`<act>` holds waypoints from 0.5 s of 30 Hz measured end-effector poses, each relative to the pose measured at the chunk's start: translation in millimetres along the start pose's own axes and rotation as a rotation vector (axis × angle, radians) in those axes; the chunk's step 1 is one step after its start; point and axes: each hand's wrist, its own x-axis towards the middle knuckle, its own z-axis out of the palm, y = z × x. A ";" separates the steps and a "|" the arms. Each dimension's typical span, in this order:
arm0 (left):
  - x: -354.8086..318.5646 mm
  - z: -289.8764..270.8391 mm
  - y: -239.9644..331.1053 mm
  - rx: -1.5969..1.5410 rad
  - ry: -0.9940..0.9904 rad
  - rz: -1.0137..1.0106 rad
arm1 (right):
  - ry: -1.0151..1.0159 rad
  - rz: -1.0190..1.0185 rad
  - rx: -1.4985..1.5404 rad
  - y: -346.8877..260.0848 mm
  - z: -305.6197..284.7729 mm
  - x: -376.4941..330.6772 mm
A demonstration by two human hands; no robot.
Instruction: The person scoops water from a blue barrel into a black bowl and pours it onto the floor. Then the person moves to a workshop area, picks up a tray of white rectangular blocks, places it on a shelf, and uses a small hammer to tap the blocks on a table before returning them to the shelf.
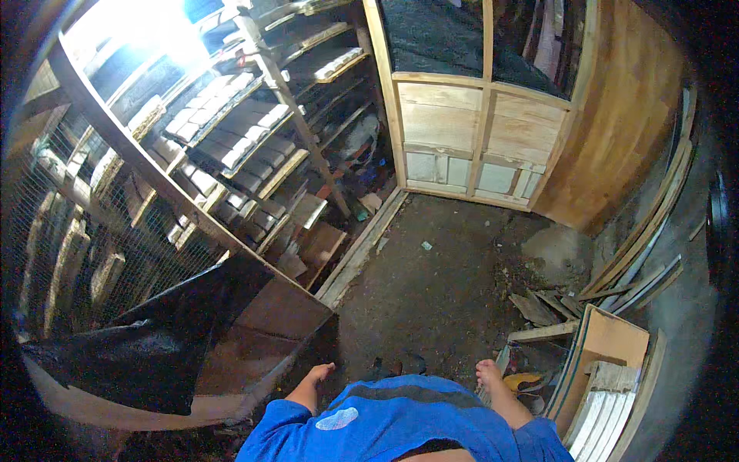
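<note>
Both my arms hang low at sides, bare forearms out of short blue sleeves. My left hand (319, 374) loose, fingers (327, 368) relaxed, holding nothing. My right hand (488, 373) loose too, empty, well apart from left.

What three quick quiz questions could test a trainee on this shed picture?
1. True or false: the left hand grips the black plastic sheet.
2. What fills the slanted wooden shelves: A pale rectangular blocks, B glass bottles, C folded cloth?
3. Which hand is nearer the open wooden box holding pale slabs?

Key:
1. False; it hangs free beside the sheet, and whether it touches anything cannot be told.
2. A.
3. The right hand.
</note>
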 end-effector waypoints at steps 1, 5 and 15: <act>-12.6 1.6 2.9 0.080 -0.030 0.124 | 0.062 0.009 -0.028 2.6 -3.8 1.8; -58.7 31.5 29.0 0.031 0.055 0.026 | 0.004 0.011 0.040 26.0 -28.4 4.1; -11.8 66.0 38.4 0.172 0.029 0.389 | 0.129 -0.153 0.059 66.7 -63.1 5.0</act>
